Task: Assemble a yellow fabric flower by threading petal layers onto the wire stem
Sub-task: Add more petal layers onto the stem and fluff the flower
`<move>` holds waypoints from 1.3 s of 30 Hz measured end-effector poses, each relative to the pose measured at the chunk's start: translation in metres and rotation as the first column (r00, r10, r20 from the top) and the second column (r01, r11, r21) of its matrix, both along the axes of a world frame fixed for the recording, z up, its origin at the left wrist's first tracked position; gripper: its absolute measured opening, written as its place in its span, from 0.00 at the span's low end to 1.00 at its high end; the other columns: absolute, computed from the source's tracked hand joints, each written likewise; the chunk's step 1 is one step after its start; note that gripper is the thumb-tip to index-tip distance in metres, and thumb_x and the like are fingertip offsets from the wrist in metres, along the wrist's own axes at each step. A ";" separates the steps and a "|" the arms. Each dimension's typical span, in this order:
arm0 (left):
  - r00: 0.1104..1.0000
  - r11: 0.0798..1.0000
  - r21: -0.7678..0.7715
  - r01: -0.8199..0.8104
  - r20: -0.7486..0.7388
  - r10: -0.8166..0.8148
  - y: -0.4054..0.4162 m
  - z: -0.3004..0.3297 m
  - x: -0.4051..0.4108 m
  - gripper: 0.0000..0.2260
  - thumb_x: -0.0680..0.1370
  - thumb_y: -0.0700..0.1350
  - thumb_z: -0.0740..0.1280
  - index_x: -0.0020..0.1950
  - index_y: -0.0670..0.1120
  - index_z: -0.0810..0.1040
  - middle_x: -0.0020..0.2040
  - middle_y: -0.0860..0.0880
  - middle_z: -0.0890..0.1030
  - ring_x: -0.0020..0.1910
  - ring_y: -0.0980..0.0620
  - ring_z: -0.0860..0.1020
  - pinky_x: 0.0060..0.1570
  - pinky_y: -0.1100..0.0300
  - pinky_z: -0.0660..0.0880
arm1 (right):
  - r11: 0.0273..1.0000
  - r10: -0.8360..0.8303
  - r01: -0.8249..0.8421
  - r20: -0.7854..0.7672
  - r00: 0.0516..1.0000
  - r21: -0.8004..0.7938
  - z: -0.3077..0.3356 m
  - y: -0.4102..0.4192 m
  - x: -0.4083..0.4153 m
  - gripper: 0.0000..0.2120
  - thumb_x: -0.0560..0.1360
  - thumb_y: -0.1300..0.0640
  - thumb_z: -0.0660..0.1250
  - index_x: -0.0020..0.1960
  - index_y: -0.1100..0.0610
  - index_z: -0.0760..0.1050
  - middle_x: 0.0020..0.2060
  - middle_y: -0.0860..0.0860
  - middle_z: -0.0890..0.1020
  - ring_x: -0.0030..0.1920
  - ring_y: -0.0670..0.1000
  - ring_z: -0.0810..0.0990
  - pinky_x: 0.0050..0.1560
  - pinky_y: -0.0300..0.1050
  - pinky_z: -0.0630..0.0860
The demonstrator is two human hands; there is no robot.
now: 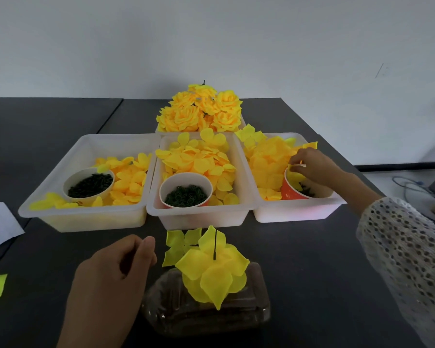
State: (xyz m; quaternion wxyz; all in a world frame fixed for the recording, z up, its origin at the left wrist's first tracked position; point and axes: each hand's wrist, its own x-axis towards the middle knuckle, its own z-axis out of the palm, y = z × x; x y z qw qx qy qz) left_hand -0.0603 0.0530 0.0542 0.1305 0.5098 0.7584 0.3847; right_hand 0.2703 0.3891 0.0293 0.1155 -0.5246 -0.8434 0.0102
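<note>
the left hand (pixel 113 277) hovers nearest, fingers loosely curled and holding nothing; just to its right a half-built yellow flower (pixel 212 275) sits on an upright wire stem (pixel 215 243) above a clear plastic packet (pixel 206 312); beyond both hands stand three white trays (pixel 201 212) of loose petals (pixel 199 159); the right hand (pixel 312 167), reaching into the right tray, pinches a petal at the rim of an orange cup (pixel 290 192); finished flowers (pixel 201 109) lie farthest back.

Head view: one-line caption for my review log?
Right hand reaches into the right tray's cup while left hand hovers beside the half-built yellow flower on its wire stem.
</note>
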 end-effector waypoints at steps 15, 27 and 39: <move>0.998 0.995 0.101 0.023 0.055 -0.029 -0.005 0.002 0.006 0.14 0.77 0.50 0.64 0.31 0.53 0.77 0.30 0.54 0.79 0.32 0.57 0.77 0.34 0.51 0.76 | 0.989 0.044 -0.006 -0.248 0.968 0.149 -0.004 -0.006 0.009 0.06 0.75 0.64 0.69 0.49 0.60 0.84 0.46 0.57 0.84 0.43 0.53 0.79 0.46 0.42 0.68; 0.978 0.983 0.144 0.113 0.158 -0.136 -0.003 0.011 0.012 0.15 0.74 0.57 0.61 0.32 0.52 0.79 0.27 0.50 0.78 0.28 0.56 0.76 0.29 0.64 0.69 | 0.999 -0.034 0.026 -0.783 0.621 -0.023 0.083 -0.071 0.005 0.10 0.77 0.65 0.61 0.43 0.59 0.80 0.26 0.47 0.80 0.27 0.46 0.74 0.31 0.39 0.72; 0.720 0.863 0.271 0.426 0.476 -0.505 0.012 0.026 0.036 0.18 0.80 0.57 0.55 0.41 0.55 0.82 0.29 0.50 0.77 0.25 0.60 0.69 0.26 0.71 0.66 | 0.671 -0.237 -0.721 -0.971 0.007 -0.169 0.090 -0.240 -0.080 0.12 0.69 0.56 0.59 0.36 0.57 0.81 0.31 0.53 0.79 0.30 0.51 0.78 0.31 0.39 0.76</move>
